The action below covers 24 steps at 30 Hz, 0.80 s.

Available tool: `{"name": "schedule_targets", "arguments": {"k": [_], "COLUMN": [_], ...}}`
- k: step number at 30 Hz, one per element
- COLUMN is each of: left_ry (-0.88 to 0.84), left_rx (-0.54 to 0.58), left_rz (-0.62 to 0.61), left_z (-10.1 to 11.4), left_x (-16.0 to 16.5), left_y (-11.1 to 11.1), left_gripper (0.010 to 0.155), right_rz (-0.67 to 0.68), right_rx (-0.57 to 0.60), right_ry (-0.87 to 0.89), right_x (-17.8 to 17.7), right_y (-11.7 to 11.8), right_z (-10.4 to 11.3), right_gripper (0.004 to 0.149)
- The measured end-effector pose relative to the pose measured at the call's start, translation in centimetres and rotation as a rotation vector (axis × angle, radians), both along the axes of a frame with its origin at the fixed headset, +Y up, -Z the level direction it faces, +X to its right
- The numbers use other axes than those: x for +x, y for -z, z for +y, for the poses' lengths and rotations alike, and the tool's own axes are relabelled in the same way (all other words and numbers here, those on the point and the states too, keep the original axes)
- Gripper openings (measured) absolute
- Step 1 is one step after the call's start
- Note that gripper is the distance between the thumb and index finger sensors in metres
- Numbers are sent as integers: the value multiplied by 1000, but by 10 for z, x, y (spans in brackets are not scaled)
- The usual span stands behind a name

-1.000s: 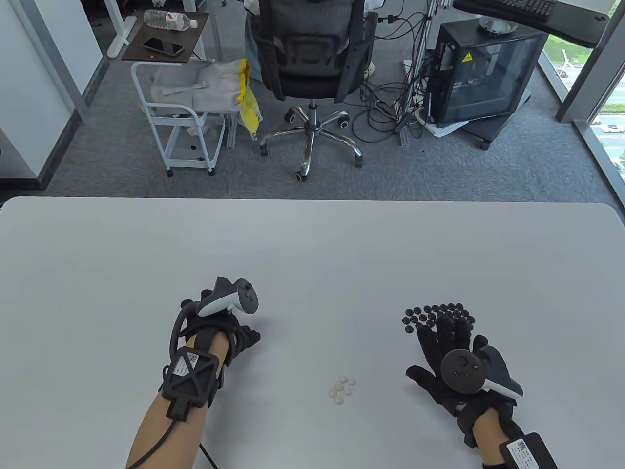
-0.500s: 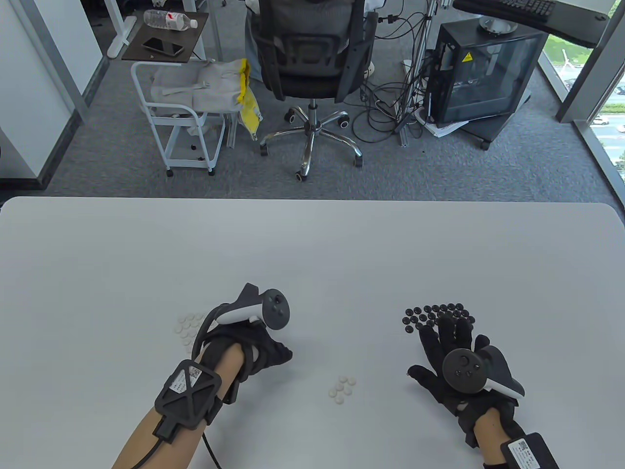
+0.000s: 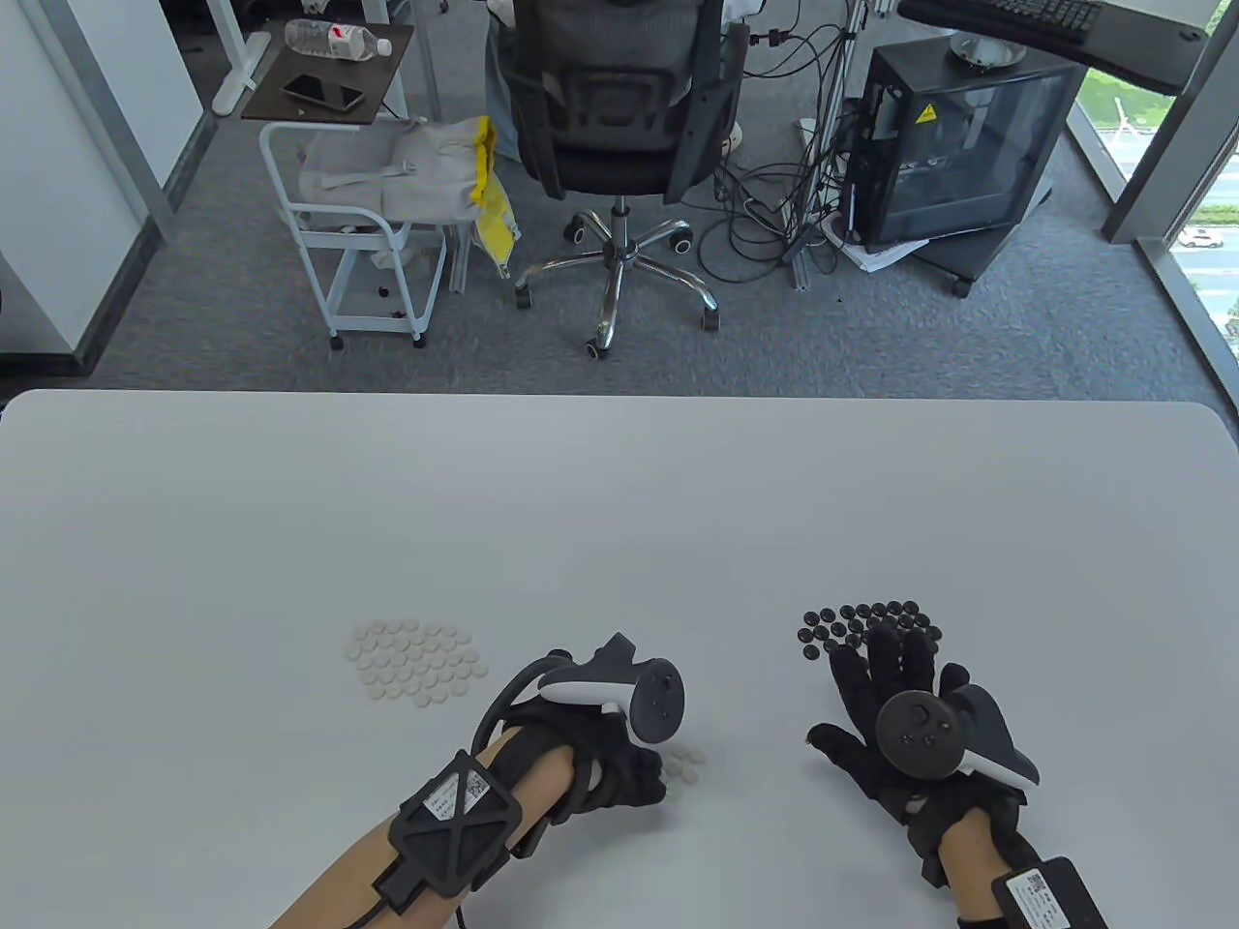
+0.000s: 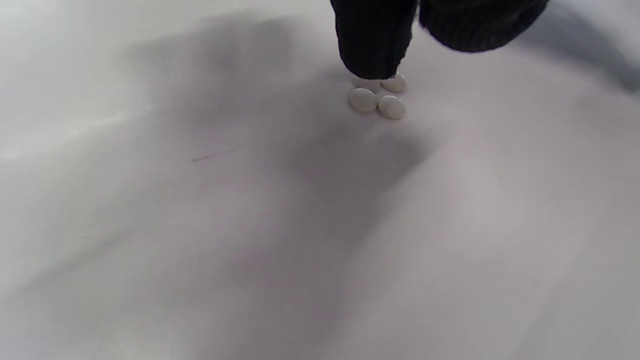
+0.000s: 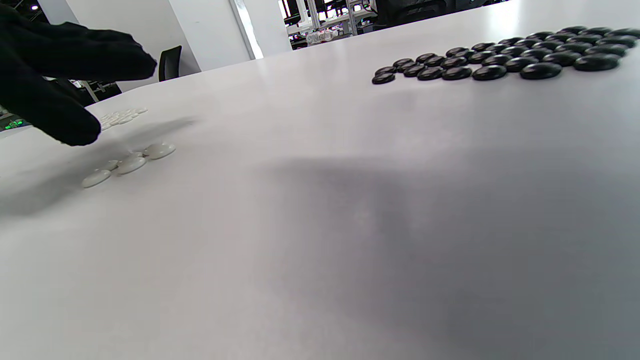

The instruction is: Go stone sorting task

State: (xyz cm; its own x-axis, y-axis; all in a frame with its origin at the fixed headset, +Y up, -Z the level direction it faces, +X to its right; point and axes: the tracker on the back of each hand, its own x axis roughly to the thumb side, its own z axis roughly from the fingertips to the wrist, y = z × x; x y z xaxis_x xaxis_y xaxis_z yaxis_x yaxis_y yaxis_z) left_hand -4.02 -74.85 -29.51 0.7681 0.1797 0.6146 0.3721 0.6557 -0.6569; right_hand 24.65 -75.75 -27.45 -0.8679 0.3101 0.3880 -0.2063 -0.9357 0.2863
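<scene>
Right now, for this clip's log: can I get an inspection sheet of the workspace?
Surface: white table, bare at the far half.
Job's things: white pile at left; black pile at right; few loose white stones between the hands.
Clutter: nothing seen on the table.
Grips: left hand fingertips at the loose stones, hold unclear; right hand flat, fingers on the black pile's near edge.
Cables: lead from the left forearm box.
Surroundings: office chair, cart, PC case.
</scene>
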Motion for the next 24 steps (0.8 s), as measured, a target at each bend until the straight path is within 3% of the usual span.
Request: {"name": "schedule_targets", "arguments": {"k": [4, 8, 17, 24], "left_ry": [47, 85, 83, 58], "left_rx": [0, 28, -20, -18], "left_rz": [-21, 3, 368, 505], "left_z": [-16, -17, -14, -17], "left_x": [4, -21, -145, -178], "left_y": [-6, -12, 20, 42], "left_gripper": [69, 68, 65, 67], "right_rz": [-4, -1, -7, -1], "right_rx": [1, 5, 3, -5], "right_ry": [6, 8, 20, 12], "right_x": [1, 2, 6, 5], "right_y": [0, 0, 0, 1], "right_z": [0, 1, 0, -3], "right_gripper": [86, 85, 86, 85]}}
